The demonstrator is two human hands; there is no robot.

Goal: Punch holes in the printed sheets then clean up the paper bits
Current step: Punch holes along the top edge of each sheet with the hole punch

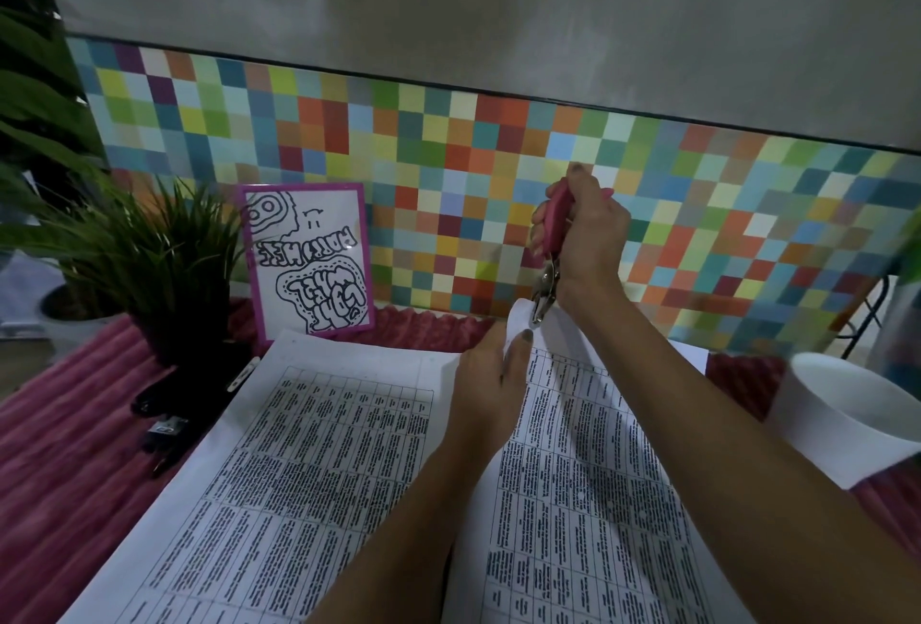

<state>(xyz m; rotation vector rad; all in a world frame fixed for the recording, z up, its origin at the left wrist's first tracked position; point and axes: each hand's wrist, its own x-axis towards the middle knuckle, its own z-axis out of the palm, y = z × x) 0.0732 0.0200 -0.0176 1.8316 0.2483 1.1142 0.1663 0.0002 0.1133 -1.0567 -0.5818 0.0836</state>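
Observation:
Two printed sheets covered in table text lie in front of me. My left hand [491, 374] pinches the far edge of the right-hand sheet [573, 474] and lifts its top corner. My right hand [583, 229] grips a pink-handled hole punch [553, 244], held upright with its metal jaws closed over that lifted corner. The left-hand sheet [309, 464] lies flat beside it on the pink ribbed mat [65, 449].
A white bowl [847, 404] sits on a white sheet at the right. At the left stand a potted grass plant [149, 254], a pink-framed drawing [309, 259] leaning on the checkered wall, and small dark objects [164, 434] on the mat.

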